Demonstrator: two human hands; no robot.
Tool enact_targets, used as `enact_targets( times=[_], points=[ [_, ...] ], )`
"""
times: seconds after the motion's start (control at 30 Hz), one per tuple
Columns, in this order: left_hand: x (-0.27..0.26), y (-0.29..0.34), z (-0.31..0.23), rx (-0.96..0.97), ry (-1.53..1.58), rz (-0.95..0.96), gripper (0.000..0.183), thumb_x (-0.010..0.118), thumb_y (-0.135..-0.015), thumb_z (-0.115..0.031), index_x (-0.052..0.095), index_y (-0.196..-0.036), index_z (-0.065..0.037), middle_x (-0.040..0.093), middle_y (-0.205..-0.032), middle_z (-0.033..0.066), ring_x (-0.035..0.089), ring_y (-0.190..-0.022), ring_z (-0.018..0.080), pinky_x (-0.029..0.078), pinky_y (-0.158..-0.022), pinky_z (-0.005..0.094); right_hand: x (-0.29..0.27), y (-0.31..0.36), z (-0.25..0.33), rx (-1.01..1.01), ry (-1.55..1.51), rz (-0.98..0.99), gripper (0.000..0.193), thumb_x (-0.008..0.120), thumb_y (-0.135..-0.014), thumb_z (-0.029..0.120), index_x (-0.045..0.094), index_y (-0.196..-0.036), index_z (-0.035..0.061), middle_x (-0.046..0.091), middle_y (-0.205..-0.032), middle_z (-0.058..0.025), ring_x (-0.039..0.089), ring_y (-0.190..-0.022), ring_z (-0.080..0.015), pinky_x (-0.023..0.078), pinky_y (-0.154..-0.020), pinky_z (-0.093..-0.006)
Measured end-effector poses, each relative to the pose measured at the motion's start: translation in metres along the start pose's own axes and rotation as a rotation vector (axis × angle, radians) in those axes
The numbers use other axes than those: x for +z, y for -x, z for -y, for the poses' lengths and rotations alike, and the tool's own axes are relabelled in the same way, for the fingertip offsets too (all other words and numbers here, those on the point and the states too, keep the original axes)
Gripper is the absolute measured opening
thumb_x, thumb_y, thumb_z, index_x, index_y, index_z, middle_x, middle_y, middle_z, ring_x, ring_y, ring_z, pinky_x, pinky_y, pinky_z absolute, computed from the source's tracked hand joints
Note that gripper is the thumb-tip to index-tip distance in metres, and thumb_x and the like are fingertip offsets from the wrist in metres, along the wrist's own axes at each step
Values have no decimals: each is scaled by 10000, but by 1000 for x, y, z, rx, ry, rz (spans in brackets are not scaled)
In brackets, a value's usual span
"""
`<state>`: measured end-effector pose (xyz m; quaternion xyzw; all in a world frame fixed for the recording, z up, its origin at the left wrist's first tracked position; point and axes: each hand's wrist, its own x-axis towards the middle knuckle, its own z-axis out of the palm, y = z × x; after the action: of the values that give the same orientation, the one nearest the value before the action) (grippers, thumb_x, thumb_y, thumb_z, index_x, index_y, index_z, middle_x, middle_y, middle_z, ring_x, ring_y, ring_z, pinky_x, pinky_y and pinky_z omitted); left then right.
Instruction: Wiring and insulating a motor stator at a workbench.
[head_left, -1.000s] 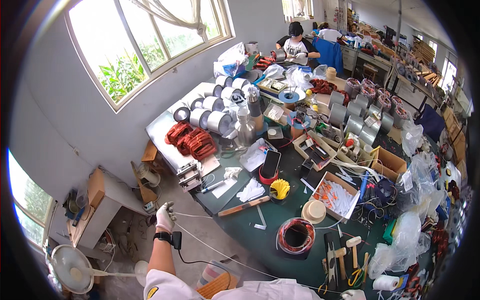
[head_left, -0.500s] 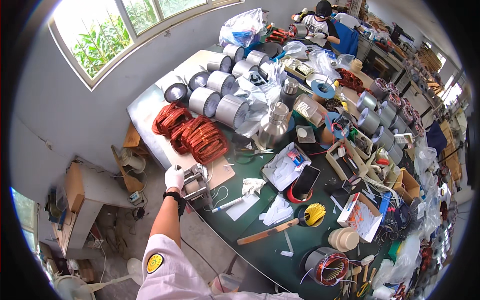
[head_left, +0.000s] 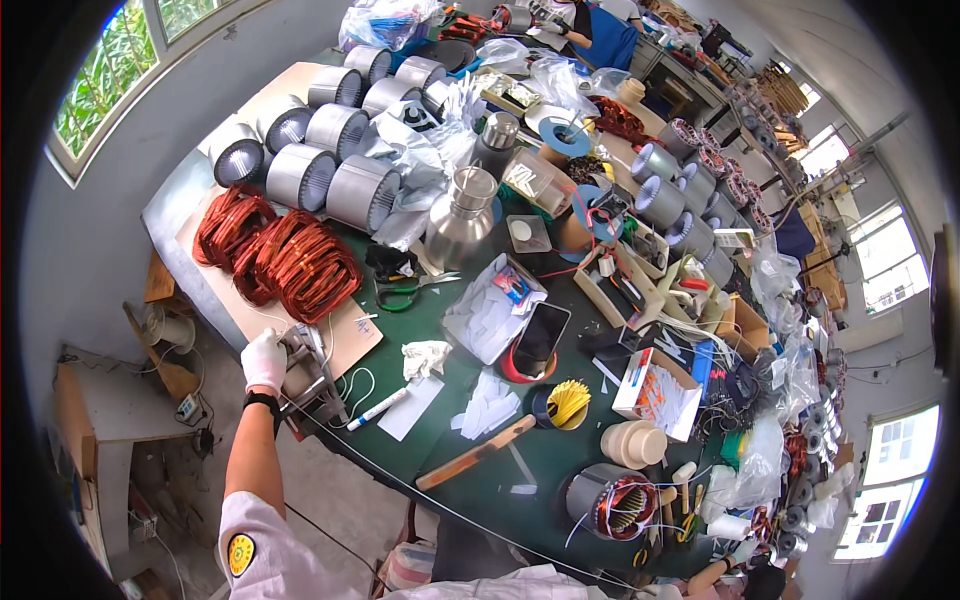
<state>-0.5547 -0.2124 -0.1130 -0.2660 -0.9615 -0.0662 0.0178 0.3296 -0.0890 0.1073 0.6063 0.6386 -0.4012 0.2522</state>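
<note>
In a white glove, my left hand (head_left: 264, 362) is at the table's left edge, its fingers closed on the near side of a small metal frame (head_left: 303, 372). What exactly lies under the fingers is partly hidden. Beyond it, bundles of red-brown copper wire coils (head_left: 305, 268) lie on a tan board (head_left: 352, 338). A white cord (head_left: 352, 385), a marker pen (head_left: 380, 408) and a crumpled white cloth (head_left: 426, 360) are right of the frame. My right hand does not show.
Grey metal stator cores (head_left: 362, 193) stand behind the coils. Around the table are a steel bottle (head_left: 461, 218), scissors (head_left: 415, 288), a phone (head_left: 543, 333), a wooden stick (head_left: 475, 452) and a wound stator (head_left: 612, 502). Another person's hand (head_left: 742, 551) shows at lower right.
The view has swung to the right, so the table and its things sit further left in the picture. My left hand stays at the metal frame.
</note>
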Motion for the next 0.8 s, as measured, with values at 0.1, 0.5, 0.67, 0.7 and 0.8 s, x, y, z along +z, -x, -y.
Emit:
enact_targets(
  times=[0.1, 0.5, 0.67, 0.7, 0.8],
  points=[
    [-5, 4, 0, -66, 23, 5, 131, 645, -882, -173, 675, -904, -47, 733, -865, 227, 720, -844, 434, 567, -776, 526, -1, 3, 9, 41, -157, -8, 250, 602, -1055, 216, 747, -930, 56, 701, -653, -72, 592, -431, -151, 454, -400, -328],
    [-1, -4, 1, -32, -150, 76, 135, 597, -920, -101, 718, -929, -43, 757, -917, 238, 750, -912, 420, 597, -815, 502, 23, -5, -68, -821, 317, -294, 252, 615, -1042, 256, 731, -964, 46, 680, -713, -136, 641, -560, -236, 504, -515, -377],
    [-7, -8, 1, -53, -140, -27, 148, 593, -920, -109, 714, -925, -23, 752, -936, 248, 744, -910, 431, 592, -804, 521, 38, 17, -97, -173, -33, -119, 276, 658, -1012, 273, 751, -987, 15, 726, -779, -176, 695, -633, -327, 540, -595, -396],
    [-10, -7, 0, -86, -82, -84, 152, 595, -918, -115, 709, -925, -14, 750, -941, 254, 741, -911, 434, 590, -804, 526, 39, 21, -101, -153, 11, -101, 286, 667, -1009, 279, 755, -992, 7, 733, -785, -174, 703, -640, -328, 539, -594, -393],
    [-18, 4, -2, -108, -144, 62, 185, 585, -926, -114, 733, -966, -11, 749, -976, 261, 736, -965, 439, 590, -845, 523, 34, 26, -113, -122, -86, -86, 281, 661, -1020, 267, 757, -978, 7, 717, -738, -149, 700, -620, -289, 557, -604, -420]
  ],
)
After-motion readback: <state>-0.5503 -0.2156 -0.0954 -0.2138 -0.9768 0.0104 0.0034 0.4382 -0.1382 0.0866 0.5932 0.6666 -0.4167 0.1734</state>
